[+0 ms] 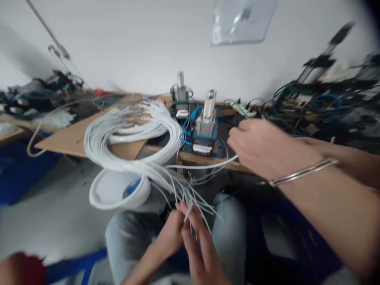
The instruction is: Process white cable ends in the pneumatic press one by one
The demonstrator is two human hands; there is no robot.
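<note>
A big coil of white cables [99,136] lies on the bench, its loose ends [204,204] fanning out over the edge above my lap. My left hand [170,233] is closed, with its fingertips pinched at a white cable end [188,212]. Close against it, my right hand [200,241] has its fingers bent around the same cable end. Motion blur hides the exact grip. From the right reaches a co-worker's hand [255,144], wearing a silver bracelet [304,172] at the wrist and closed on one white cable [204,167].
Two small pneumatic presses [206,124] with blue tubing stand at the bench edge. A white bucket [97,204] sits below the coil. Cardboard [63,136] lies under the cables. More machines [319,65] stand at the right. A dark red sleeve [29,269] shows at lower left.
</note>
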